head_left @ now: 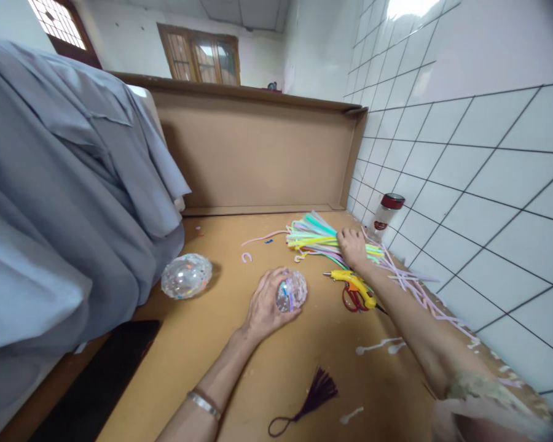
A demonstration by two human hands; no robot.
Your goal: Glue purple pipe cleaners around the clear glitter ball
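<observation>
My left hand [268, 302] is wrapped round the left side of a small clear faceted ball [292, 291] with purple and blue inside. My right hand [352, 247] reaches forward with its fingers curled over a bundle of pastel pipe cleaners [311, 235] in green, yellow and lilac. Just below that hand lies a yellow hot glue gun [354, 284], its nozzle pointing left. Red-handled scissors [350, 299] are partly hidden under the glue gun. A larger clear faceted ball [187, 276] stands to the left, apart from both hands.
A dark purple tassel [317, 393] lies near the front. Strings of dried glue [373, 347] and a bent pink piece [246, 258] are on the tabletop [212, 344]. A red-lidded bottle [386, 215] stands by the tiled wall [488, 166]. Grey cloth [74, 184] hangs at left; cardboard [258, 153] blocks the back.
</observation>
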